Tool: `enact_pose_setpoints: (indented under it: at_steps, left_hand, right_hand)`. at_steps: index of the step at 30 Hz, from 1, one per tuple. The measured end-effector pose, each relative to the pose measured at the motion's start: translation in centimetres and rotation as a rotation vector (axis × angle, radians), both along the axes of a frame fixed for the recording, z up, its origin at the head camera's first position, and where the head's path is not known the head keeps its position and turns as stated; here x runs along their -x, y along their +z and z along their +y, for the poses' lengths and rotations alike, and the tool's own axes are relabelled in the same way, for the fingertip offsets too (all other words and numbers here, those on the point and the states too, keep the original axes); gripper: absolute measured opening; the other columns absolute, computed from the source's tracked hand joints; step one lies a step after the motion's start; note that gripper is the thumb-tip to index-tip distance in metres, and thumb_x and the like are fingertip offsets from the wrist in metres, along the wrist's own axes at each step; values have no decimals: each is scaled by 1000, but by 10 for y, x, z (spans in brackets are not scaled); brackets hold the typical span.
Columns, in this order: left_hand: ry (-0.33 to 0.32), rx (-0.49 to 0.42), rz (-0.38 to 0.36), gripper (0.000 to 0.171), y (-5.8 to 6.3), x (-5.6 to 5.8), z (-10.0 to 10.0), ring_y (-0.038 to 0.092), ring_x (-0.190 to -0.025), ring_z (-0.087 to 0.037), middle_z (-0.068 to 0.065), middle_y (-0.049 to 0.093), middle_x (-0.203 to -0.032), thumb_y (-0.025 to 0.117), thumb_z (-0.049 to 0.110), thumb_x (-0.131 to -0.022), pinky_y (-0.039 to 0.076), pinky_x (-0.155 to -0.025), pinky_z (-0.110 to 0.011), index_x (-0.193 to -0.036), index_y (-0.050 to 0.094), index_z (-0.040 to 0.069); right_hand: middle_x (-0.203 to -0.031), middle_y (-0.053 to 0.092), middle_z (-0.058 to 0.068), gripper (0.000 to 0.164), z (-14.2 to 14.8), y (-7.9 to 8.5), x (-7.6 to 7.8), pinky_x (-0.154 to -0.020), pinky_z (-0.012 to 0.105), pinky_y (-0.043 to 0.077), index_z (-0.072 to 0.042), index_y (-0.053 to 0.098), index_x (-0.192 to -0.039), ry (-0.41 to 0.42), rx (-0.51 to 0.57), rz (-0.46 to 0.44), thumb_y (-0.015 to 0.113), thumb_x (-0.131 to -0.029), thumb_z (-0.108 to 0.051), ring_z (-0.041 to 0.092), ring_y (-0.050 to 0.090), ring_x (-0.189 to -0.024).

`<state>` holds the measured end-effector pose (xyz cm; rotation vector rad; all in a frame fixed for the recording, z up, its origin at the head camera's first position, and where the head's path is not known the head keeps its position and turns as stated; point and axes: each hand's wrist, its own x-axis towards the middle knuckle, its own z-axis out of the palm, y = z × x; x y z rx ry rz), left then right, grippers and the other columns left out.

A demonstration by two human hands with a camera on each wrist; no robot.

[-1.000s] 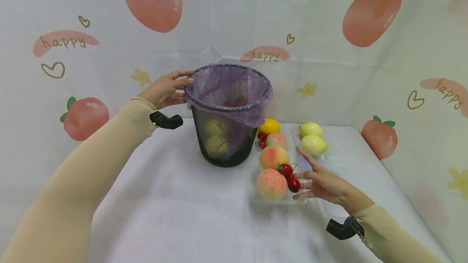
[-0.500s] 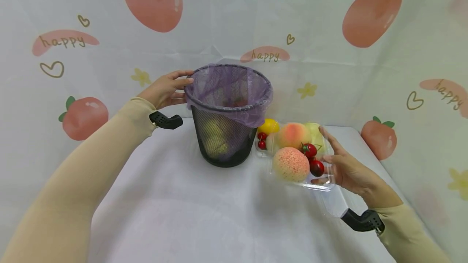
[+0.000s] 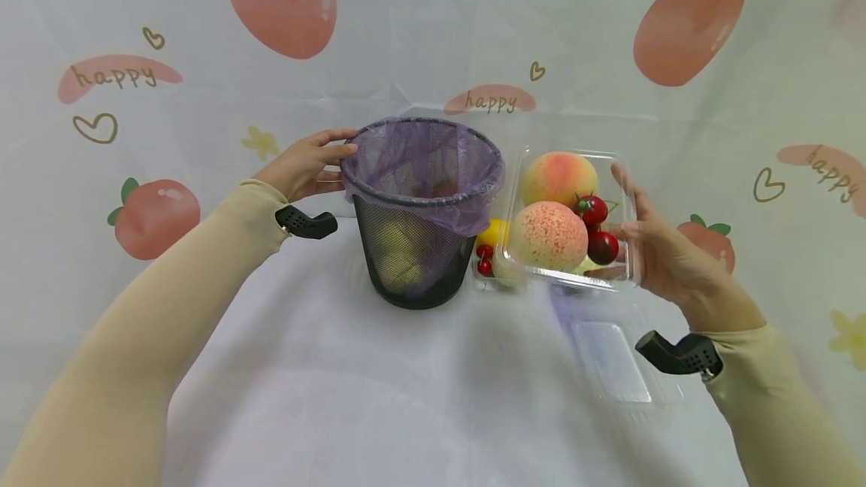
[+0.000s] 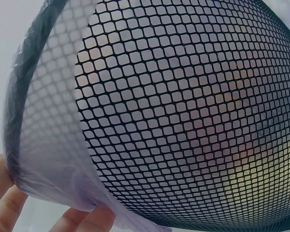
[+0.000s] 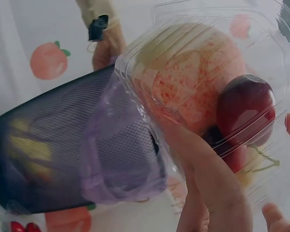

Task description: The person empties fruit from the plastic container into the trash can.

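A black mesh wastebasket (image 3: 419, 254) lined with a purple bag stands upright on the white table, and yellowish fruit shows through its mesh. My left hand (image 3: 304, 165) holds its left rim, with fingertips at the liner's folded edge (image 4: 63, 186). To the right of the basket, my right hand (image 3: 676, 265) grips a clear plastic container (image 3: 575, 281) by its right side and holds it up off the table. Inside lie an orange-yellow peach (image 3: 561, 177), a speckled pink peach (image 3: 549, 237) and two dark red cherries (image 3: 602, 247), one with a green stem.
Beside the basket sits another clear container (image 3: 483, 285) with a yellow fruit (image 3: 492, 231), small red cherries (image 3: 484, 267) and a pale fruit. A flat clear plastic piece (image 3: 616, 363) lies on the table at right. A printed backdrop (image 3: 406, 36) stands behind.
My right hand has lifted the container of peaches and cherries off the table, moving it up and to the right. The left hand and the wastebasket have stayed in place.
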<state>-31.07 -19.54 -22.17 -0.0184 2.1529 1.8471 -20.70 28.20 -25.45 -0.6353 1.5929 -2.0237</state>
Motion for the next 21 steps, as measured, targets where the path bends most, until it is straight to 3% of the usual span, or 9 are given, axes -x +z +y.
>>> enact_pose_setpoints:
  at_steps: [1,3,4,5,8,10,13,17,21]
  left_hand:
    - [-1,1,1,57,0,0,0,58,-103,-16,-6,44,-132,56,32,-98,53,-78,-22,-150,34,30]
    - [-1,2,1,56,1,0,0,58,-102,-16,-5,44,-131,56,31,-98,54,-77,-22,-150,34,30]
    - [-1,0,2,56,1,0,0,59,-102,-15,-5,45,-129,56,31,-99,54,-77,-22,-150,34,30]
    - [-1,-1,0,56,1,-1,0,59,-101,-15,-4,45,-128,56,30,-98,54,-77,-22,-150,34,30]
    - [5,-8,-4,56,3,-1,0,60,-97,-14,-4,46,-125,57,31,-98,54,-76,-22,-150,35,30]
    - [7,-12,-6,56,3,-1,1,61,-97,-14,-4,47,-123,58,31,-98,54,-76,-22,-149,36,31]
    - [13,-11,-10,56,3,0,1,60,-99,-15,-5,47,-124,58,32,-97,54,-76,-22,-149,36,31]
    - [19,-3,-14,56,2,1,1,59,-105,-17,-6,46,-127,58,32,-97,54,-77,-22,-149,36,32]
    - [17,2,-12,56,0,1,1,58,-105,-17,-6,46,-127,58,33,-97,54,-77,-22,-149,36,32]
  right_hand:
    - [-145,27,11,72,-1,5,4,-92,52,51,-56,1,-148,0,6,11,39,-101,-18,32,44,-132]
    - [-112,56,6,71,-5,16,10,-94,48,51,-54,2,-149,6,47,17,38,-101,-17,22,71,-86]
    - [-94,58,3,70,-8,21,13,-91,42,54,-54,3,-149,3,61,13,38,-101,-17,19,69,-67]
    - [-95,57,3,69,-12,26,15,-88,38,55,-53,3,-149,8,77,12,37,-101,-17,18,63,-54]
    - [-83,57,3,69,-24,43,20,-72,29,58,-51,6,-149,-9,135,-25,39,-101,-15,18,66,-63]
    - [-88,55,6,68,-31,52,24,-65,29,58,-52,11,-148,-22,177,-71,39,-100,-13,20,66,-71]
    - [-108,54,11,67,-39,65,30,-65,40,60,-51,17,-146,-76,201,-102,42,-100,-9,23,68,-81]
    - [-146,25,11,68,-49,77,38,-68,47,59,-53,21,-145,-182,120,-83,49,-98,-13,26,67,-97]
    - [-156,6,12,69,-57,86,46,-70,48,59,-55,23,-144,-243,74,-75,52,-97,-14,28,67,-101]
